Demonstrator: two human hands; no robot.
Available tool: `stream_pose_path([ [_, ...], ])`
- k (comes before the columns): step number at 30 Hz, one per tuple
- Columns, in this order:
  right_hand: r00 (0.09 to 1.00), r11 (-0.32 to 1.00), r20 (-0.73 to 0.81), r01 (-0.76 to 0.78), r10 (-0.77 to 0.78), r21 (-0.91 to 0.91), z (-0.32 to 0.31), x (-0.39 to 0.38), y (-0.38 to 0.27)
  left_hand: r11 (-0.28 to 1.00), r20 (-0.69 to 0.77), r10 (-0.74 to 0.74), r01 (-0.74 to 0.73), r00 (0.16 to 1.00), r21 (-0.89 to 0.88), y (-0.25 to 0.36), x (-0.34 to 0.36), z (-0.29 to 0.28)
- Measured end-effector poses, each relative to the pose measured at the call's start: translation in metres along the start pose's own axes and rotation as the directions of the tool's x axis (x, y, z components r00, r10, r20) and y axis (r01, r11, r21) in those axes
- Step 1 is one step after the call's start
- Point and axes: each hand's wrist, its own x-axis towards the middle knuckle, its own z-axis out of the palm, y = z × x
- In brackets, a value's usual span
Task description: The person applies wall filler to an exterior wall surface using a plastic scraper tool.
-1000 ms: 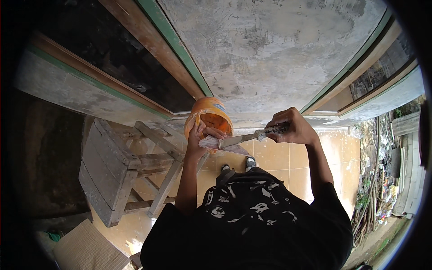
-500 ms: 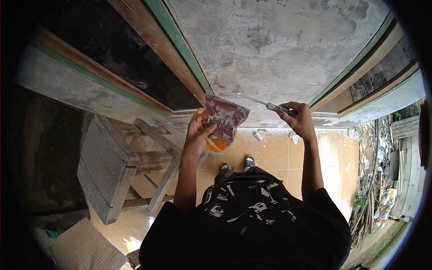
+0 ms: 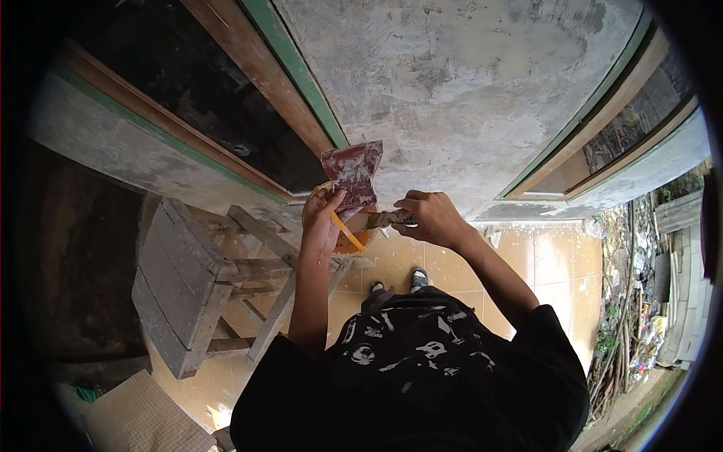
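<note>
My left hand [image 3: 321,226] is closed on a maroon, putty-smeared spreader sheet [image 3: 355,172] with curved sides, held upright in front of the wall. The same hand is at the rim of an orange bucket [image 3: 348,244], whose yellow-orange handle [image 3: 346,229] hangs beside the fingers. In my right hand [image 3: 435,218] is a putty knife [image 3: 392,218], gripped by its stained handle. Its blade points left, over or into the bucket's opening below the spreader; the exact depth is hard to tell. The bucket's contents are mostly hidden.
Ahead stands a grey, patchily plastered wall [image 3: 452,98], with green-edged wooden window frames [image 3: 290,83] on both sides. A wooden trestle bench [image 3: 181,286] is at my left. Tan floor tiles [image 3: 459,279] are spotted with white. Sticks and debris [image 3: 621,324] lie at the right.
My right hand has moved left and down, bringing the putty knife from near the wall to the bucket. The spreader has turned more upright and shifted slightly left.
</note>
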Motion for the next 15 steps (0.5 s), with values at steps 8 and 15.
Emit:
stream_pose_path([
  [8, 0.996, 0.831, -0.074, -0.003, 0.053, 0.556, 0.026, 0.052, 0.007, 0.993, -0.018, 0.051, -0.053, 0.999, -0.106, -0.006, 0.013, -0.012],
  [15, 0.957, 0.822, -0.169, -0.104, 0.237, 0.561, 0.023, 0.012, 0.024, 0.99, 0.01, 0.028, -0.026, 1.0, -0.137, -0.018, 0.01, -0.003],
])
